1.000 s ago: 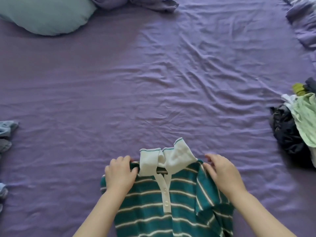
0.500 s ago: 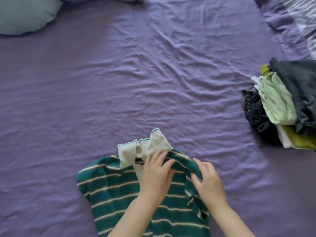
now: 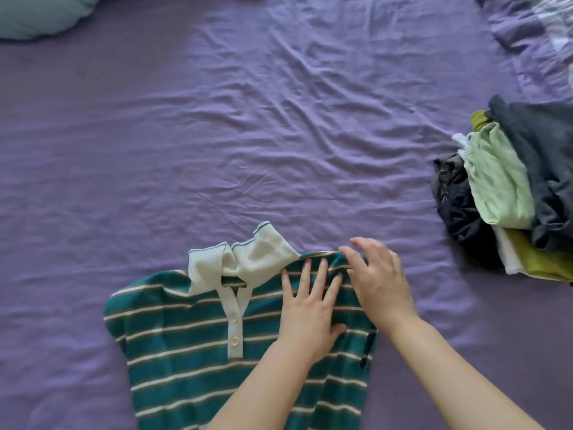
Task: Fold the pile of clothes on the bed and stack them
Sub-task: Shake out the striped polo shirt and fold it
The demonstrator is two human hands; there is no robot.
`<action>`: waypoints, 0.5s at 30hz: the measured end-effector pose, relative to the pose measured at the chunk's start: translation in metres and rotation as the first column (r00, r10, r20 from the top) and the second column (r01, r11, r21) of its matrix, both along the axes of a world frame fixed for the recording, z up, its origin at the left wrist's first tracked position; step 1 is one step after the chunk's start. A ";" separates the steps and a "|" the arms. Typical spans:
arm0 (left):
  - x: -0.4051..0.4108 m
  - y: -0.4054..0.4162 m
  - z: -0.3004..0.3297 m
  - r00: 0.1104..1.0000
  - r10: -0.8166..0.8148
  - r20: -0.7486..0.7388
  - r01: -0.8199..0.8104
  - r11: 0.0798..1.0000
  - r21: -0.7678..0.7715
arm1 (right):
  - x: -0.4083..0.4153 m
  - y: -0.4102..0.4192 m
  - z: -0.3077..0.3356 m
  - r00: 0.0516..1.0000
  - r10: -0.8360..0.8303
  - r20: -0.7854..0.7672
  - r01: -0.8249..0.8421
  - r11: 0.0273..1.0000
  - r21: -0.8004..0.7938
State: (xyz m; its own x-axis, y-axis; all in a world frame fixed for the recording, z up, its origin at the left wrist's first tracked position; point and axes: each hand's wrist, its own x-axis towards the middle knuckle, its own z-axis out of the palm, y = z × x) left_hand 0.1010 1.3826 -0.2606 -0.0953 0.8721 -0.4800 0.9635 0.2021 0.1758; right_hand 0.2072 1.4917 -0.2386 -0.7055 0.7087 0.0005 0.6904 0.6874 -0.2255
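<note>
A green polo shirt (image 3: 186, 346) with white stripes and a white collar lies face up on the purple bed sheet (image 3: 279, 135), near the front edge of the view. My left hand (image 3: 310, 308) lies flat on its right shoulder with fingers spread and straight. My right hand (image 3: 378, 280) rests beside it on the shirt's right shoulder edge, fingers loosely bent over the fabric. A pile of clothes (image 3: 514, 193) in dark grey, pale green, white and olive sits at the right.
A pale blue pillow (image 3: 40, 13) lies at the far left corner. A rumpled purple cover (image 3: 533, 29) lies at the far right corner. Wrinkled sheet stretches between the shirt and the pillow.
The view has shifted right, bringing the pile further in. My left hand has moved from the shirt's left shoulder across to its right shoulder and flattened. The right sleeve now lies folded in.
</note>
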 end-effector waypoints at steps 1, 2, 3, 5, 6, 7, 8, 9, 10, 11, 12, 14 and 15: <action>-0.001 -0.001 0.000 1.000 -0.003 0.012 0.003 1.000 -0.005 | 0.003 -0.006 -0.002 0.996 0.094 0.010 -0.094 0.994 0.046; -0.004 -0.004 0.001 0.999 -0.014 0.031 0.014 1.000 -0.006 | 0.007 -0.010 -0.003 0.988 0.152 0.035 -0.154 0.986 0.061; -0.008 -0.007 0.003 0.998 -0.029 0.054 0.029 1.000 -0.004 | 0.011 -0.010 -0.002 0.984 0.166 0.062 -0.170 0.984 0.052; -0.020 -0.017 0.008 0.996 -0.040 0.077 0.040 0.999 0.005 | 0.014 -0.010 0.002 0.984 0.125 0.123 -0.131 0.990 0.043; -0.026 -0.024 0.011 0.996 -0.033 0.078 0.033 0.999 0.011 | 0.010 -0.012 0.007 0.983 0.105 0.153 -0.112 0.993 0.041; -0.032 -0.030 0.015 0.997 -0.020 0.075 0.019 1.000 0.016 | 0.004 -0.017 0.011 0.981 0.092 0.173 -0.100 0.994 0.038; -0.038 -0.037 0.019 0.997 0.000 0.071 -0.002 1.000 0.028 | -0.004 -0.024 0.015 0.980 0.095 0.174 -0.102 0.994 0.031; -0.044 -0.045 0.023 0.998 0.029 0.062 -0.032 0.998 0.049 | -0.014 -0.033 0.019 0.980 0.117 0.163 -0.121 0.992 0.016; -0.050 -0.053 0.027 0.997 0.067 0.050 -0.070 0.995 0.076 | -0.024 -0.044 0.023 0.977 0.152 0.150 -0.151 0.988 -0.016; -0.057 -0.061 0.031 0.993 0.112 0.037 -0.115 0.988 0.101 | -0.034 -0.056 0.026 0.971 0.193 0.138 -0.188 0.981 -0.052; -0.067 -0.069 0.034 0.987 0.160 0.026 -0.162 0.980 0.118 | -0.044 -0.069 0.027 0.964 0.232 0.130 -0.221 0.971 -0.091; -0.089 -0.086 0.037 0.968 0.250 -0.001 -0.247 0.960 0.131 | -0.065 -0.091 0.028 0.949 0.280 0.141 -0.254 0.950 -0.181; -0.101 -0.095 0.039 0.958 0.287 -0.014 -0.283 0.950 0.135 | -0.076 -0.102 0.027 0.941 0.305 0.149 -0.269 0.938 -0.220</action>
